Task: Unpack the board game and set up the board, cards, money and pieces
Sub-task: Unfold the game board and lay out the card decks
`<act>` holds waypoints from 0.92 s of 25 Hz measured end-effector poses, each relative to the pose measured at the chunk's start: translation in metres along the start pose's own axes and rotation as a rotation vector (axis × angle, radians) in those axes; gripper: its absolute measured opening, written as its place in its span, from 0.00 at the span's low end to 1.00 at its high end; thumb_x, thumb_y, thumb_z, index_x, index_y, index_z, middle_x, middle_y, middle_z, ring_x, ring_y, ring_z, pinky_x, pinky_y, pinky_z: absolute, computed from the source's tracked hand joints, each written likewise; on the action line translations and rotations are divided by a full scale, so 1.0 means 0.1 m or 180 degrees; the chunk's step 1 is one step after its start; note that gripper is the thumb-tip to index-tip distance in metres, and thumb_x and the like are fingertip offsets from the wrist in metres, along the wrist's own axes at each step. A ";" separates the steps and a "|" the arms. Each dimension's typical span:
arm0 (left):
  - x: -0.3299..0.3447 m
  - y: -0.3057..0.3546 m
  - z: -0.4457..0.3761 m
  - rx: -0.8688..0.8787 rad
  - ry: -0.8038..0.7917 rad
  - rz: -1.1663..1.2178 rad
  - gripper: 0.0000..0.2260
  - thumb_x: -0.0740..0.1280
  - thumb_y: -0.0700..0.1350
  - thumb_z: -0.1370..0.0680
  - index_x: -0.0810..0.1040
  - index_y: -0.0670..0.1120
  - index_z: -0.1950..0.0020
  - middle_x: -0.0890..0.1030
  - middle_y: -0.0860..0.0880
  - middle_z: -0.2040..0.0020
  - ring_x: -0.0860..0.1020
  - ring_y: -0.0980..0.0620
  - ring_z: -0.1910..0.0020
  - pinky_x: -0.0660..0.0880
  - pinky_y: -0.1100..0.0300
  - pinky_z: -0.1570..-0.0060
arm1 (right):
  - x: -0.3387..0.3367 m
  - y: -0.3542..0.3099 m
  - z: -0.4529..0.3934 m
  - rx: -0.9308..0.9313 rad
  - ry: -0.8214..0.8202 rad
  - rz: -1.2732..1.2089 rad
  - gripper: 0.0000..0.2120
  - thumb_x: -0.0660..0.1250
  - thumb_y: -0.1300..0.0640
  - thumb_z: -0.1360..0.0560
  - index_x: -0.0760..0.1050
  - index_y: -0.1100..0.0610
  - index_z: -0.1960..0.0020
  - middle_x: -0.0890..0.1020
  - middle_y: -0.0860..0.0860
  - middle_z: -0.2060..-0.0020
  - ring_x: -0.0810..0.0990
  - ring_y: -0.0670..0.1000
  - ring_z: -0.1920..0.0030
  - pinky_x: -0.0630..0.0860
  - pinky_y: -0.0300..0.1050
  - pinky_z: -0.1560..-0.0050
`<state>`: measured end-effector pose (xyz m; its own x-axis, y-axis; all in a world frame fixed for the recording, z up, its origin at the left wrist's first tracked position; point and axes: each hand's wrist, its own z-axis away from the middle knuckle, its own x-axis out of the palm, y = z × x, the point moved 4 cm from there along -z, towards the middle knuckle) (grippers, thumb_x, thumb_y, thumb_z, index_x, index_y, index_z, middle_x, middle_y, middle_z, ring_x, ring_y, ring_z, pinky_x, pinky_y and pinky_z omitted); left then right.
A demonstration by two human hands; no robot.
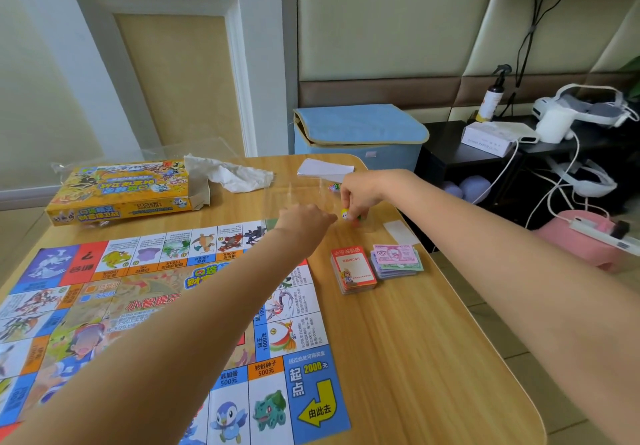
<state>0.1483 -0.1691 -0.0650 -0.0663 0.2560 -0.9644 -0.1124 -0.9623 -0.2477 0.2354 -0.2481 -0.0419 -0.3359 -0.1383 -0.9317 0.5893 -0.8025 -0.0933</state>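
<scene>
The paper game board lies unfolded on the left half of the wooden table. To its right sit a stack of red-backed cards and a pile of play money. My right hand pinches a small yellow-and-white game piece just above the table, beyond the cards. My left hand reaches toward it with fingers curled, almost touching the piece; whether it grips the thin clear plastic there is unclear. The yellow game box lies open at the back left.
Crumpled white wrapping lies beside the box. A white paper and clear plastic rest at the table's far edge. A blue fabric storage box stands behind the table. A dark shelf with devices and cables is at the right.
</scene>
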 end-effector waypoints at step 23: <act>0.07 -0.08 -0.06 -0.0337 0.0044 -0.0134 0.26 0.60 0.37 0.21 0.56 0.52 0.25 0.74 0.45 0.38 0.71 0.43 0.37 0.71 0.55 0.46 | 0.20 0.06 0.44 -0.0361 0.0804 -0.1532 0.06 0.71 0.59 0.28 0.81 0.61 0.52 0.82 0.50 0.60 0.80 0.45 0.62 0.75 0.31 0.62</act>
<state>0.1546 -0.1599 -0.0700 -0.0500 0.2959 -0.9539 -0.0093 -0.9552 -0.2958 0.1999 -0.2810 -0.0461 -0.4085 0.3833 -0.8284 0.4928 -0.6713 -0.5536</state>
